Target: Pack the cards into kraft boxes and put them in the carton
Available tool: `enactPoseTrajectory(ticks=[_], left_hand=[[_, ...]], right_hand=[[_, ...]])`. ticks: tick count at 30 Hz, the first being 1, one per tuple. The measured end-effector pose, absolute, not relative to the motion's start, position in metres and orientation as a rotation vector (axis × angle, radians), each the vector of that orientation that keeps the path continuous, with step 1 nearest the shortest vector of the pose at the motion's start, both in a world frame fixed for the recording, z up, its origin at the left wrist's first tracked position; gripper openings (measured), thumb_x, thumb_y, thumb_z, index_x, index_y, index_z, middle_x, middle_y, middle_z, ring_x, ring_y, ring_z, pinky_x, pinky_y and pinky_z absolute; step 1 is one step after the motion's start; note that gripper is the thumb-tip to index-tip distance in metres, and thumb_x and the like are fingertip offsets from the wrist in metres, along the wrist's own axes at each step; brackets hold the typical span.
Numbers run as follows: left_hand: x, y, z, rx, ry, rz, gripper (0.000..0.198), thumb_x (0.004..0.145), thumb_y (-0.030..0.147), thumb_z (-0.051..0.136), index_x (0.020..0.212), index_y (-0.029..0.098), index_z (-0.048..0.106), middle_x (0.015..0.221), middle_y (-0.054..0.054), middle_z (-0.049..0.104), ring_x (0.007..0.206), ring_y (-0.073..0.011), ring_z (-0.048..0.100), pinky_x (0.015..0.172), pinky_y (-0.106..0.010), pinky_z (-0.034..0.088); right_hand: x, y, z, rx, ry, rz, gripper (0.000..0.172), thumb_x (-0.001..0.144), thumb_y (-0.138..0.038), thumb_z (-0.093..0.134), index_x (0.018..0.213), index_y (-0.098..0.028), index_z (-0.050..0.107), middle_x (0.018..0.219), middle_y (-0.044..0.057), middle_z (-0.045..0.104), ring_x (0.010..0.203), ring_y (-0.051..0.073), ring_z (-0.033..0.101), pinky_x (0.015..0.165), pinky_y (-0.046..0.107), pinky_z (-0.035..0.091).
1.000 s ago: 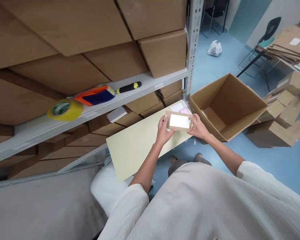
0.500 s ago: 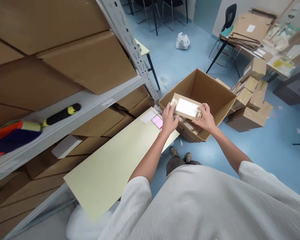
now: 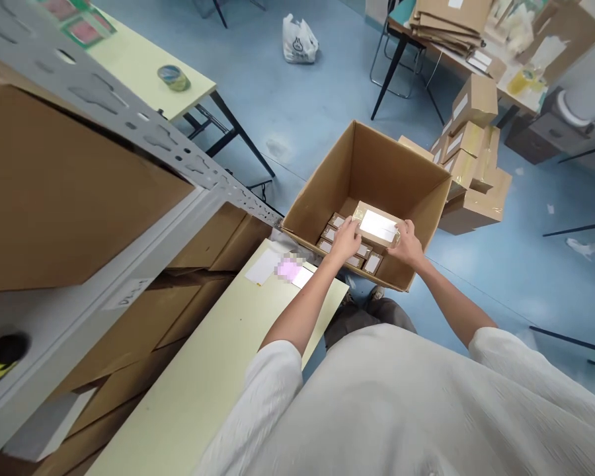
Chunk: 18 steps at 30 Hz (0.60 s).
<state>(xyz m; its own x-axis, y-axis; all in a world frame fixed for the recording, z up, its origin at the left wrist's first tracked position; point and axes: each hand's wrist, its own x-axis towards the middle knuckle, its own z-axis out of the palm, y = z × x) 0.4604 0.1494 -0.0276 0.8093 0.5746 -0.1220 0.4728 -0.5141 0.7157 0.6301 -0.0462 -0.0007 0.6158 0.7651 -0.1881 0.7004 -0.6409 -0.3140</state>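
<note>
Two-handed grip: our left hand (image 3: 346, 240) and right hand (image 3: 407, 245) curl round opposite ends of labelled box (image 3: 379, 226), over open carton (image 3: 401, 162); several small boxes (image 3: 373, 263) already inside, ours not yet released.

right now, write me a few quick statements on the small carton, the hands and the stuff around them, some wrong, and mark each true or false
1. The left hand and right hand both hold the small carton. True.
2. The white label on the small carton is turned away from the camera. False: the white label faces the camera.
3. Other labelled cartons lie inside the large open box. True.
4. The plastic bag hangs from a chair. False: the plastic bag rests on the floor.
5. A white sheet lies on the pale board. True.
</note>
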Motion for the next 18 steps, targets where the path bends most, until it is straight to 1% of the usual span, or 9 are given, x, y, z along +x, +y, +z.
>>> enactPoseTrajectory(ticks=[2, 5, 7, 9, 11, 14, 16, 18], left_hand=[[0.471, 0.155, -0.042, 2.193, 0.772, 0.106, 0.056, 0.094, 0.018, 0.062, 0.15, 0.023, 0.062, 0.168, -0.015, 0.05, 0.157, -0.0365, 0.048, 0.128, -0.052, 0.045], [0.483, 0.163, -0.067, 2.162, 0.813, 0.028, 0.06, 0.091, 0.022, 0.069, 0.15, 0.022, 0.061, 0.173, -0.017, 0.043, 0.157, -0.0395, 0.048, 0.126, -0.053, 0.046], [0.492, 0.169, -0.085, 2.129, 0.85, 0.004, 0.06, 0.09, 0.022, 0.071, 0.149, 0.021, 0.061, 0.174, -0.017, 0.04, 0.156, -0.0398, 0.048, 0.126, -0.052, 0.046], [0.504, 0.177, -0.105, 2.085, 0.904, -0.015, 0.056, 0.089, 0.021, 0.072, 0.145, 0.021, 0.063, 0.172, -0.017, 0.044, 0.153, -0.0388, 0.051, 0.125, -0.051, 0.047], [0.521, 0.186, -0.126, 2.037, 0.97, -0.04, 0.051, 0.088, 0.019, 0.071, 0.139, 0.022, 0.066, 0.165, -0.017, 0.051, 0.148, -0.0373, 0.055, 0.123, -0.05, 0.048], [0.55, 0.202, -0.159, 1.974, 1.069, -0.047, 0.046, 0.086, 0.017, 0.071, 0.131, 0.024, 0.069, 0.157, -0.016, 0.058, 0.144, -0.0371, 0.058, 0.122, -0.053, 0.049], [0.569, 0.212, -0.181, 1.948, 1.141, -0.038, 0.047, 0.085, 0.018, 0.073, 0.132, 0.023, 0.068, 0.164, -0.016, 0.052, 0.15, -0.0406, 0.051, 0.124, -0.059, 0.046], [0.585, 0.221, -0.204, 1.909, 1.223, -0.088, 0.051, 0.088, 0.021, 0.073, 0.138, 0.024, 0.065, 0.173, -0.015, 0.041, 0.156, -0.0426, 0.044, 0.127, -0.061, 0.041]], right_hand=[[0.635, -0.037, -0.015, -2.659, -1.173, 0.513, 0.079, 0.079, -0.042, 0.078, 0.149, -0.023, 0.048, 0.167, 0.022, 0.032, 0.095, 0.031, 0.073, 0.078, 0.048, 0.063], [0.647, -0.023, -0.039, -2.652, -1.164, 0.592, 0.078, 0.077, -0.042, 0.079, 0.147, -0.024, 0.048, 0.164, 0.021, 0.034, 0.094, 0.03, 0.073, 0.077, 0.047, 0.062], [0.657, -0.013, -0.057, -2.627, -1.177, 0.644, 0.078, 0.076, -0.041, 0.078, 0.145, -0.025, 0.048, 0.163, 0.021, 0.035, 0.094, 0.03, 0.072, 0.077, 0.047, 0.062], [0.67, -0.003, -0.076, -2.616, -1.183, 0.704, 0.078, 0.076, -0.042, 0.078, 0.146, -0.025, 0.047, 0.163, 0.021, 0.035, 0.096, 0.03, 0.071, 0.078, 0.047, 0.062], [0.683, 0.009, -0.096, -2.618, -1.182, 0.771, 0.079, 0.076, -0.043, 0.078, 0.146, -0.025, 0.047, 0.162, 0.021, 0.035, 0.096, 0.03, 0.071, 0.079, 0.047, 0.062], [0.705, 0.03, -0.129, -2.612, -1.166, 0.849, 0.079, 0.075, -0.043, 0.08, 0.145, -0.026, 0.047, 0.163, 0.021, 0.033, 0.093, 0.029, 0.071, 0.079, 0.048, 0.061], [0.72, 0.045, -0.154, -2.613, -1.126, 0.882, 0.079, 0.074, -0.042, 0.081, 0.144, -0.027, 0.046, 0.162, 0.021, 0.033, 0.091, 0.029, 0.071, 0.081, 0.05, 0.062], [0.736, 0.061, -0.18, -2.644, -1.065, 0.912, 0.081, 0.073, -0.041, 0.082, 0.144, -0.028, 0.045, 0.161, 0.02, 0.033, 0.092, 0.029, 0.071, 0.084, 0.052, 0.062]])
